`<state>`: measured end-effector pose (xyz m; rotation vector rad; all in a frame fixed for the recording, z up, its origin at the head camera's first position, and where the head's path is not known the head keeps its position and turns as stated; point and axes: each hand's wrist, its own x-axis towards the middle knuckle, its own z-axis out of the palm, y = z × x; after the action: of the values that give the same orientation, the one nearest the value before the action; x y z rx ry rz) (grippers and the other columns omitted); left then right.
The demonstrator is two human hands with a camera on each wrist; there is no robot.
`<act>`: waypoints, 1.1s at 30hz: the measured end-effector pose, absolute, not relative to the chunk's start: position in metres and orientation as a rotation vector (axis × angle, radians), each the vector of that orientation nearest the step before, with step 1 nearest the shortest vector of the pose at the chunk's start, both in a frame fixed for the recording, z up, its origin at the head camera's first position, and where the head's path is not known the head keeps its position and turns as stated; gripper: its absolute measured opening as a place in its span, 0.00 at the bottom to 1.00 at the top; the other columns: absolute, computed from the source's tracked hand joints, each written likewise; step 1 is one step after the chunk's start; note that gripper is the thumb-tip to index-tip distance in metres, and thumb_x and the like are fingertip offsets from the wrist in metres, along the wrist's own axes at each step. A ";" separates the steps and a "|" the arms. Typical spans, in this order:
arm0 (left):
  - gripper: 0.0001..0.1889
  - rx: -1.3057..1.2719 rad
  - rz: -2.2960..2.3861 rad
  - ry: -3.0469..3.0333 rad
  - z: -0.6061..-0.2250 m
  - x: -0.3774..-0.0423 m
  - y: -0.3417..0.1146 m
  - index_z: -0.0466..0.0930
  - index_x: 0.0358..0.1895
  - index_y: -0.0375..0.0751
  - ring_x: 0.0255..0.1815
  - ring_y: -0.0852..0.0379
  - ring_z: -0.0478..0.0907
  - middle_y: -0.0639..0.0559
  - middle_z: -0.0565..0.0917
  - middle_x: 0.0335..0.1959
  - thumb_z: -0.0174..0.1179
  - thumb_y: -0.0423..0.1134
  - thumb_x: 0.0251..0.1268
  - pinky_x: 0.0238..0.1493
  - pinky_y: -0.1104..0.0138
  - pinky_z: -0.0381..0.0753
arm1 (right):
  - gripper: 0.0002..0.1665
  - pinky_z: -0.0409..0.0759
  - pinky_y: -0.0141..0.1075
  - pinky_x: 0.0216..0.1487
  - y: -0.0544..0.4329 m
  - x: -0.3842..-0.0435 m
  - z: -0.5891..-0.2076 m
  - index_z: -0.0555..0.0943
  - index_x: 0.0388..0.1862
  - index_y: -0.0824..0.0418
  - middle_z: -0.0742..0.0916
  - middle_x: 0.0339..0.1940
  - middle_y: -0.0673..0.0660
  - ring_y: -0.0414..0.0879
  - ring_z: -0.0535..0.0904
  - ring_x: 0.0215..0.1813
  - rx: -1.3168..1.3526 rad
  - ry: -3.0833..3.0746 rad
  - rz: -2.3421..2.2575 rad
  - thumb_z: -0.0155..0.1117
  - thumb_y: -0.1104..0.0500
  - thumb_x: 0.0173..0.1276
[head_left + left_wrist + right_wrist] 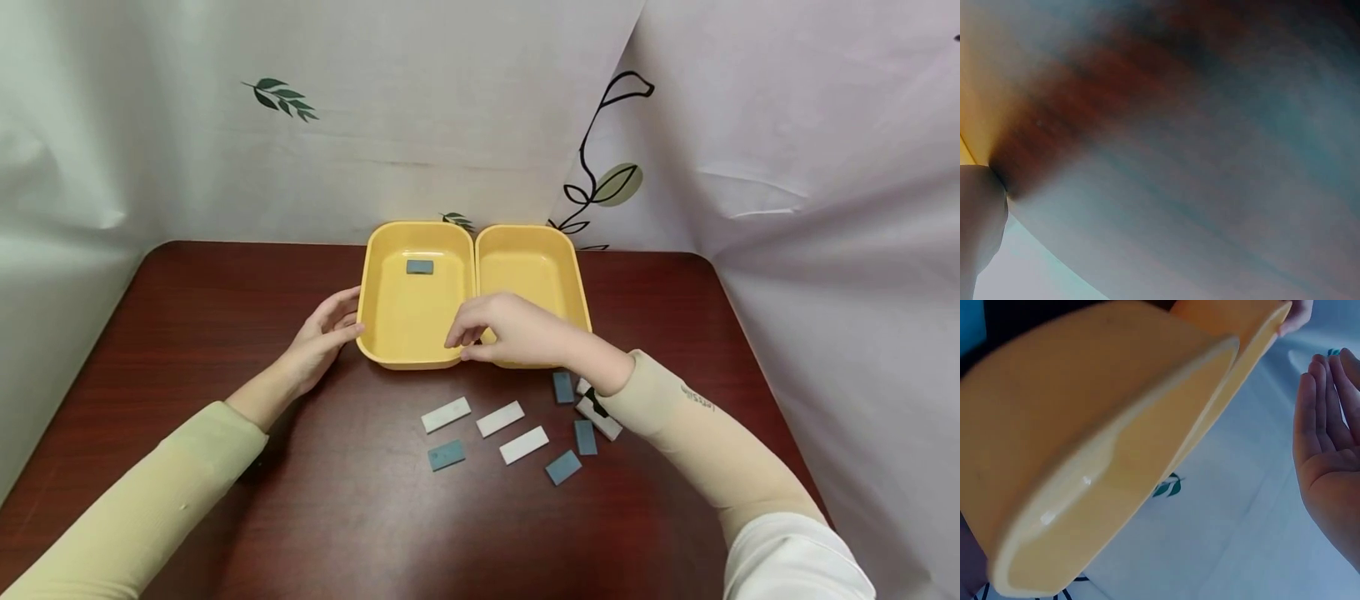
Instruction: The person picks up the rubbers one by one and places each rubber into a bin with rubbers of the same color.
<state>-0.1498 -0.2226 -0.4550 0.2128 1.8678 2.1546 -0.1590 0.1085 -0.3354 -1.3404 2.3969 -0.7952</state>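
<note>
Two yellow trays stand side by side, the left tray and the right tray. My left hand touches the left tray's outer left wall and rim with extended fingers and thumb; its thumb shows beside yellow in the left wrist view. A blue-grey block lies near the back inside the left tray. Over the trays' adjoining rims hovers my right hand, fingers bent downward. In the right wrist view that hand has its fingers together, thumb apart, with nothing visible between them.
In front of the trays lie white blocks and several blue-grey blocks, including one blue-grey block at the left. More white blocks lie partly under the right forearm. A pale curtain hangs behind the dark red table.
</note>
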 end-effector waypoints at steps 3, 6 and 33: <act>0.33 0.223 2.147 1.871 -0.455 -0.150 -0.223 0.56 0.84 0.41 0.68 0.63 0.73 0.54 0.70 0.73 0.54 0.28 0.81 0.66 0.77 0.73 | 0.07 0.87 0.33 0.52 0.108 -0.153 -0.338 0.91 0.46 0.60 0.92 0.43 0.54 0.44 0.89 0.46 -1.363 2.371 -0.791 0.74 0.66 0.70; 0.33 0.226 2.141 1.876 -0.455 -0.151 -0.223 0.56 0.84 0.40 0.68 0.63 0.74 0.54 0.70 0.73 0.54 0.29 0.82 0.66 0.77 0.73 | 0.07 0.86 0.30 0.51 0.107 -0.147 -0.342 0.91 0.45 0.58 0.92 0.43 0.54 0.43 0.88 0.46 -1.391 2.348 -0.781 0.75 0.65 0.70; 0.32 0.192 2.141 1.869 -0.455 -0.150 -0.223 0.59 0.83 0.46 0.68 0.64 0.73 0.57 0.71 0.71 0.55 0.29 0.81 0.66 0.78 0.73 | 0.10 0.84 0.26 0.51 0.099 -0.108 -0.399 0.90 0.48 0.60 0.91 0.44 0.51 0.39 0.86 0.46 -1.388 2.141 -0.764 0.76 0.65 0.70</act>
<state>-0.1495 -0.2227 -0.4545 0.1921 1.8695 2.1409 -0.1077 0.0995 -0.3995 -1.3879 2.1407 -0.7640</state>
